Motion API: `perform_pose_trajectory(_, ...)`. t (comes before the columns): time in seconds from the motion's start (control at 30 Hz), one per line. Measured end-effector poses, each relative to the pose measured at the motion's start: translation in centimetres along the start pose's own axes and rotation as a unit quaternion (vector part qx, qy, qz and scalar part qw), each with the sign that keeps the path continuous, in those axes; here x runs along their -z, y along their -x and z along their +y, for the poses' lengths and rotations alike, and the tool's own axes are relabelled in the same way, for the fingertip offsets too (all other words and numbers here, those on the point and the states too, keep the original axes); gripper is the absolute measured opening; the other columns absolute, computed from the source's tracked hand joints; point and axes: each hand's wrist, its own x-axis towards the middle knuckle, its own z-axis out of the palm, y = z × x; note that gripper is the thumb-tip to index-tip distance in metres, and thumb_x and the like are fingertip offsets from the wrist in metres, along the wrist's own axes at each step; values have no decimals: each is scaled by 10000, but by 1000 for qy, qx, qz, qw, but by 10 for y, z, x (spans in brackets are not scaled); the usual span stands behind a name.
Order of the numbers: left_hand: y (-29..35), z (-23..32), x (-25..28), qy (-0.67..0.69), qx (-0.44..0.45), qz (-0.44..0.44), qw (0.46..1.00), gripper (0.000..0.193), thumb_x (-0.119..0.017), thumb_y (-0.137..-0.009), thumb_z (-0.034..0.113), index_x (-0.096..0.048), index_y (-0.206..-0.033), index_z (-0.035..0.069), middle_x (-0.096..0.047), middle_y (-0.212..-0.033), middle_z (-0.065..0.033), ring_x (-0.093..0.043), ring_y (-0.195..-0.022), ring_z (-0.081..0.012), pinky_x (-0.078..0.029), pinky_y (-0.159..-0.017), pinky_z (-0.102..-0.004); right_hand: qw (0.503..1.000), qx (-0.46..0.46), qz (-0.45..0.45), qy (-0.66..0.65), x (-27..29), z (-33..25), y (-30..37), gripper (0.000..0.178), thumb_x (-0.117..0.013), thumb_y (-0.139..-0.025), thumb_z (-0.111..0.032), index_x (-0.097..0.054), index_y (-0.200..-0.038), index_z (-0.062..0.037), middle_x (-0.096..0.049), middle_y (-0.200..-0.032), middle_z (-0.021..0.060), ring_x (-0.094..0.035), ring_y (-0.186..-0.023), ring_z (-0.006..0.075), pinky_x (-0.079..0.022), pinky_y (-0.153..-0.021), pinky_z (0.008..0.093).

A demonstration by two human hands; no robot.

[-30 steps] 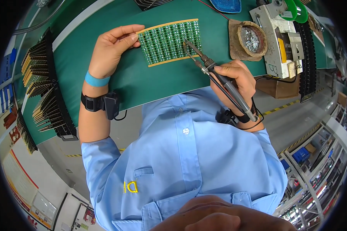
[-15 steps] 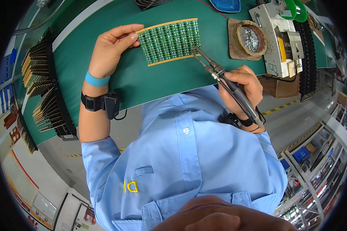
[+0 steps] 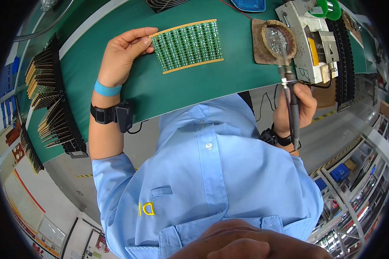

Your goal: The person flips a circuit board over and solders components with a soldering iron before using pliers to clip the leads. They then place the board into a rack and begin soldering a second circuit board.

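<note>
My left hand [image 3: 126,52] pinches the upper left corner of a green circuit board panel [image 3: 188,46] between thumb and fingers. The panel carries rows of small shiny parts and has tan strips along its far and near edges. In my right hand [image 3: 296,108] is a dark-handled soldering iron [image 3: 293,101] with a thin metal tube along its side. Its tip end, blurred, reaches over the round brown bowl [image 3: 269,36], which holds silvery bits. Whether the tip touches those bits I cannot tell.
A white metal device [image 3: 309,52] with a green spool [image 3: 333,9] stands right of the bowl. At the left, a black rack [image 3: 67,108] holds several upright panels. A blue tray [image 3: 248,4] and a fan grille [image 3: 166,4] lie at the far edge of the green mat [image 3: 129,101].
My right hand has carried the soldering iron from the panel's right edge rightward to the bowl. My left hand keeps its pinch on the panel, which has barely shifted.
</note>
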Motion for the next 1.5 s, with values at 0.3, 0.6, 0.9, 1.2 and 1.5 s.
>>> perform_pose_trajectory(0.3, 0, 1, -3, 9, -2, -3, 1000, 264, -626, -960, 55, -669, -1210, -19, -718, -1072, -83, -637, -871, -85, -543, -845, -220, 978, 41, -170, -118, -44, -19, -28, 317, -774, -740, 95, -651, -1013, -9, -699, -871, 121, -626, -731, 183, -486, -664, 284)
perform_pose_trajectory(0.6, 1, 2, -5, 14, 1, 3, 1000, 256, -624, -959, 47, -675, -1201, -18, -717, -1069, -84, -637, -865, -88, -545, -841, -221, 990, 25, -113, -79, -54, -13, -35, 319, -794, -700, 71, -654, -978, 0, -698, -810, 114, -627, -648, 193, -475, -592, 291)
perform_pose_trajectory(0.9, 1, 1, -5, -9, 5, 16, 1000, 268, -626, -957, 47, -665, -1212, -26, -714, -1029, -68, -636, -850, -87, -545, -832, -216, 986, 11, -140, -94, -36, -13, -23, 301, -773, -728, 103, -634, -972, -3, -661, -776, 93, -588, -650, 149, -454, -591, 269)
perform_pose_trajectory(1.2, -1, 1, -5, -13, 1, 17, 1000, 272, -627, -955, 47, -663, -1215, -28, -713, -1026, -71, -637, -845, -90, -544, -831, -218, 989, 6, -120, -88, -46, -12, -25, 333, -806, -684, 65, -659, -975, -6, -696, -785, 99, -629, -634, 203, -469, -575, 286)
perform_pose_trajectory(1.5, 0, -1, -4, -12, -10, 9, 1000, 266, -625, -955, 43, -669, -1208, -26, -715, -1043, -77, -639, -865, -94, -546, -842, -224, 987, 16, -132, -94, -51, -10, -27, 328, -811, -684, 59, -667, -972, -7, -703, -803, 108, -642, -651, 218, -481, -593, 304)
